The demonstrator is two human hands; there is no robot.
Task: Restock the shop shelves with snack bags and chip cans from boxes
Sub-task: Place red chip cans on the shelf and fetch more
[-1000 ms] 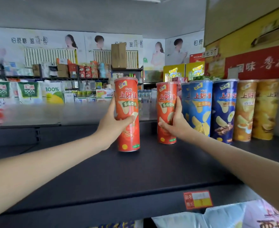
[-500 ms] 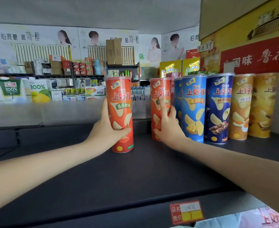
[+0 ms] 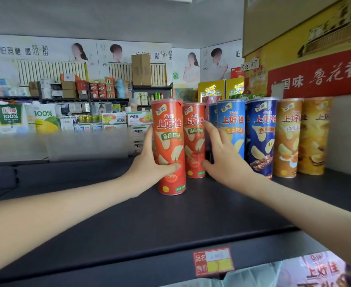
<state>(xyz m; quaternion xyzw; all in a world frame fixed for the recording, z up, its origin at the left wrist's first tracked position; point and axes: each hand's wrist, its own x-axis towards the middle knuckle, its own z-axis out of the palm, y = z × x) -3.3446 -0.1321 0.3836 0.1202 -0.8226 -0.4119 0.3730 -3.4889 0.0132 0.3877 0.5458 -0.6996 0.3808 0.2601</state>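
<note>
Head view: left hand (image 3: 149, 165) is wrapped round the front red can (image 3: 169, 146), which stands upright mid-shelf (image 3: 170, 224). Right hand (image 3: 222, 160), fingers loose and spread, touches the second red can (image 3: 194, 141) just behind it, next to the blue cans (image 3: 232, 125) nearer the shelf's back edge.

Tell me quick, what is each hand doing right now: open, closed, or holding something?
Left hand: grips the front red chip can.
Right hand: open, fingers straight, touching the rear red chip can.

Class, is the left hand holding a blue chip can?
No, the left hand grips a red can.
</note>
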